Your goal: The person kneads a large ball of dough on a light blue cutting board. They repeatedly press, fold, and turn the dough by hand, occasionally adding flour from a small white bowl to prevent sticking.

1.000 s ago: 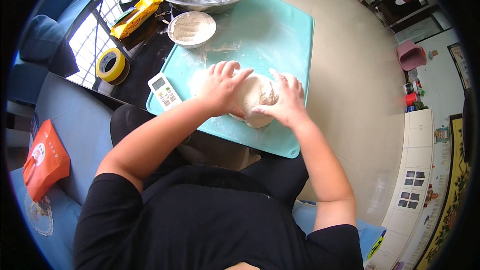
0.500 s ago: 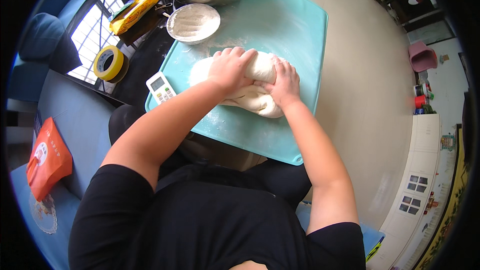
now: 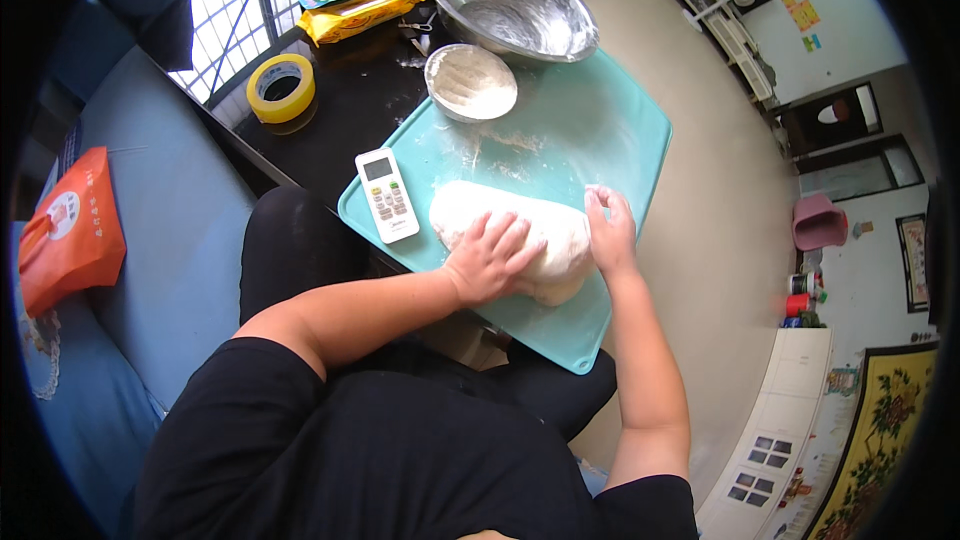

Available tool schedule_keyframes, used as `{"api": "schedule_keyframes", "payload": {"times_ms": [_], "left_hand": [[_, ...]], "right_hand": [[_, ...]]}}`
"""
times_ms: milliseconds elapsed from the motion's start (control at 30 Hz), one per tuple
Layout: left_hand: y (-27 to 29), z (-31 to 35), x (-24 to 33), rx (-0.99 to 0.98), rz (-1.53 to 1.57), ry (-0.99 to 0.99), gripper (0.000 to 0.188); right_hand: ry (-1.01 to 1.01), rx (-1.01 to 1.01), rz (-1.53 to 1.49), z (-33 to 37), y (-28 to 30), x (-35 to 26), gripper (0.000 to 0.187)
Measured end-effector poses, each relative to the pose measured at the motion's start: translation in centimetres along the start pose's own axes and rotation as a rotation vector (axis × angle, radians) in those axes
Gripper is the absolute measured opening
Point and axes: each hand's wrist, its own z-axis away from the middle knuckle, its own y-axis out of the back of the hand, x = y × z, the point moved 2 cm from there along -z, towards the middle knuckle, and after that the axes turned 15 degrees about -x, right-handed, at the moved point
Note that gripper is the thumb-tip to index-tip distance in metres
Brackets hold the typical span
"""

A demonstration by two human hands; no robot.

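Person in black shirt. Left hand lies splayed over the dough, pressing flat, not clenched. Right hand at dough's right end, fingers bent toward thumb; can't tell if it pinches any. Dough: off-white, thick elongated roll, mostly smooth top, bulging lower fold on near side. Sits on near part of turquoise mat. White remote on mat's left corner, near dough. Farther: small bowl of flour, then big metal basin, flour-smeared inside.
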Motion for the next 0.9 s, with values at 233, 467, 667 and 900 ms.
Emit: {"api": "schedule_keyframes", "payload": {"times_ms": [233, 467, 667, 900], "left_hand": [[-1.0, 2.6, -0.4, -0.009, -0.127, -0.037, 0.066], [-1.0, 2.3, -0.2, 0.005, -0.072, -0.047, 0.067], [-0.3, 2.1, -0.3, -0.015, -0.023, -0.033, 0.064], [-0.7, 1.9, -0.4, -0.09, -0.003, -0.028, 0.076]], "right_hand": [[-0.675, -0.451, -0.547, -14.1, -8.5, -6.8, 0.043], [-0.72, -0.373, -0.818, -17.2, -11.4, -4.2, 0.029], [-0.571, -0.077, -0.379, -12.2, -3.5, -0.3, 0.03], [-0.495, -0.003, 0.445, -9.0, 2.0, 4.5, 0.053]]}}
